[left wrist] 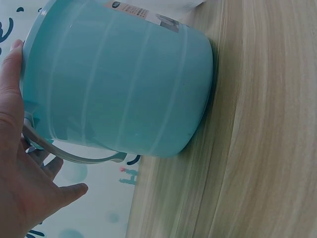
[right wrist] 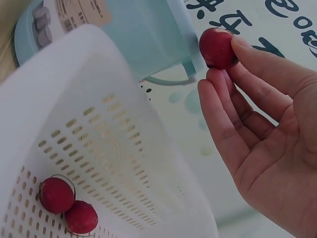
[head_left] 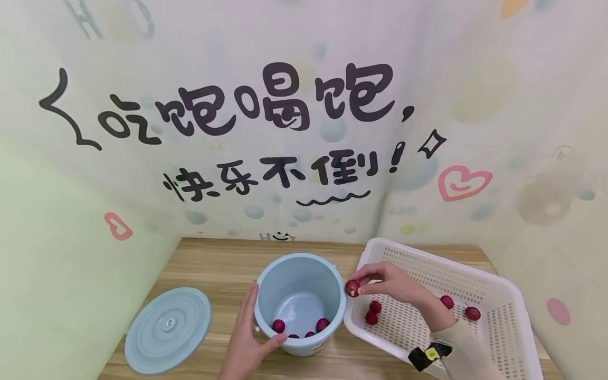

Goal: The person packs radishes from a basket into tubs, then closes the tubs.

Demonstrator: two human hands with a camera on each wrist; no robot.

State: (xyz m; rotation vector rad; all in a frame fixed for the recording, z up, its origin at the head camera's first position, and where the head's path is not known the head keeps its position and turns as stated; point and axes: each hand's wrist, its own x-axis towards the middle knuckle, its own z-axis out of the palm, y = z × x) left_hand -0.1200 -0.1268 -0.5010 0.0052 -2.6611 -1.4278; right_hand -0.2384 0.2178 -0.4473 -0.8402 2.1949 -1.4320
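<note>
A light blue bucket (head_left: 300, 301) stands on the wooden table (head_left: 214, 264) with several small red fruits (head_left: 278, 325) in its bottom. My left hand (head_left: 247, 338) lies against the bucket's left side, thumb on its front; the left wrist view shows the palm (left wrist: 15, 148) flat on the bucket's wall (left wrist: 124, 89). My right hand (head_left: 380, 282) pinches one red fruit (head_left: 352, 287) at the bucket's right rim. In the right wrist view that fruit (right wrist: 217, 47) sits between fingertips and thumb. A white perforated basket (head_left: 494, 295) holds several more red fruits (head_left: 371, 317).
The bucket's blue lid (head_left: 167, 330) lies flat on the table at the left. Decorated walls close in behind and on both sides. The basket (right wrist: 99, 129) sits tilted against the bucket's right side, with two fruits (right wrist: 57, 195) near its bottom.
</note>
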